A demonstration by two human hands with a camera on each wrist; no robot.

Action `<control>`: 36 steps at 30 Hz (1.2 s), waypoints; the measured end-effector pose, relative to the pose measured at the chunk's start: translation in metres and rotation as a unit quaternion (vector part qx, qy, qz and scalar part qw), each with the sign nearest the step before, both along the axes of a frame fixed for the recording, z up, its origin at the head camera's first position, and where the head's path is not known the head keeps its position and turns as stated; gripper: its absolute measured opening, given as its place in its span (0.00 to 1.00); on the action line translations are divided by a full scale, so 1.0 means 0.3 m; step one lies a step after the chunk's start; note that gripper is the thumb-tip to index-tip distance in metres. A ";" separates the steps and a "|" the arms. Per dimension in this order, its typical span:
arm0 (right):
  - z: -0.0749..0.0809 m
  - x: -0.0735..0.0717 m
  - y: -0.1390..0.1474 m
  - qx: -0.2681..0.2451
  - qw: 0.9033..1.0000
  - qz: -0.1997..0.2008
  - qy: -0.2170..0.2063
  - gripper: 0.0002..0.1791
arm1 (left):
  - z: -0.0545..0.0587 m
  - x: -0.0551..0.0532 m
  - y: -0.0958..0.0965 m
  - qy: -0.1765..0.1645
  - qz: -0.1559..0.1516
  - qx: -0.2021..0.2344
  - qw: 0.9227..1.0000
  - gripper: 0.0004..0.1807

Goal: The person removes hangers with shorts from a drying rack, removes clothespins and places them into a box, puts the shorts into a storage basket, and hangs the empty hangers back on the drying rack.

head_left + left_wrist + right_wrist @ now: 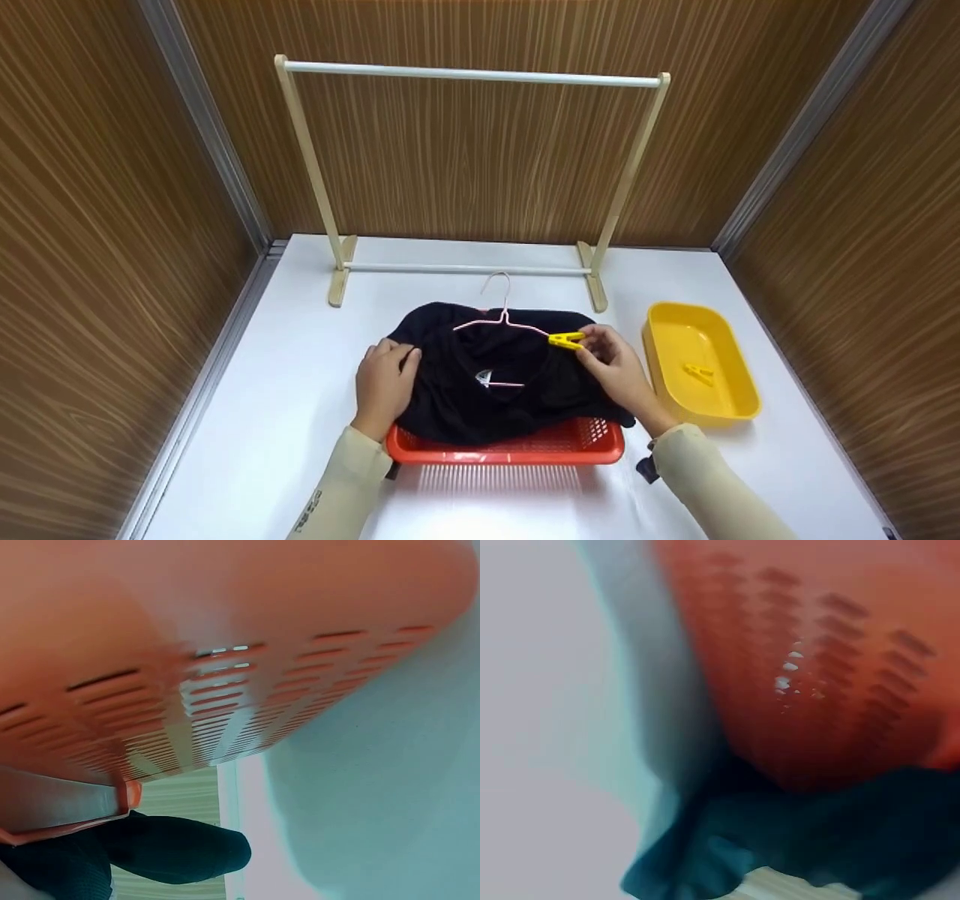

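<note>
A black shirt lies bunched over the red basket, its collar opening facing up. The pink hanger sits at the collar, with its hook pointing toward the rack and part of its lower bar showing inside the neck. My right hand pinches a yellow clothespin by its handles, its tip at the hanger's right arm beside the collar. At the shirt's left side, my left hand grips the cloth between thumb and fingers. Both wrist views mostly show the basket's slotted wall and hanging dark cloth.
A clothes rack with wooden legs and white bars stands behind the basket. To the right is a yellow tray with another yellow clothespin in it. Wood-patterned panels enclose the white table on three sides.
</note>
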State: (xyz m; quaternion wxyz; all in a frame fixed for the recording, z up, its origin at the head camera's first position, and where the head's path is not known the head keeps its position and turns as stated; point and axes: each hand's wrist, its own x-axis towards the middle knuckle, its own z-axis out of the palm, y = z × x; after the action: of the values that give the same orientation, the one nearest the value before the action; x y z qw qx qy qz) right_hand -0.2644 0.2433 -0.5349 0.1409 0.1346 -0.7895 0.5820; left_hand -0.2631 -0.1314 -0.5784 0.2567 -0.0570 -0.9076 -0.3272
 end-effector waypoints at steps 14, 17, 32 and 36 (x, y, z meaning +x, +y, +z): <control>-0.112 0.001 -0.007 0.129 0.981 -0.047 0.138 0.17 | -0.001 0.017 -0.002 0.005 -0.001 0.000 1.000 0.12; -0.112 -0.001 -0.008 0.133 0.980 -0.049 0.140 0.17 | 0.003 0.015 -0.003 0.001 -0.003 -0.001 1.000 0.12; -0.096 -0.009 -0.006 0.115 0.983 -0.052 0.134 0.17 | 0.007 0.003 -0.003 -0.005 -0.001 0.003 1.000 0.14; -0.096 0.000 -0.013 0.099 0.985 -0.065 0.127 0.17 | 0.007 0.006 -0.003 -0.010 -0.002 0.004 1.000 0.14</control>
State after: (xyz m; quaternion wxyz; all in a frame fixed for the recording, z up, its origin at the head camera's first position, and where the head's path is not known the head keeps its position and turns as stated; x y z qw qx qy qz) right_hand -0.2645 0.2393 -0.5637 0.2633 0.1686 -0.8261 0.4688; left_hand -0.2614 -0.1324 -0.5762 0.2471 -0.0545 -0.9089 -0.3315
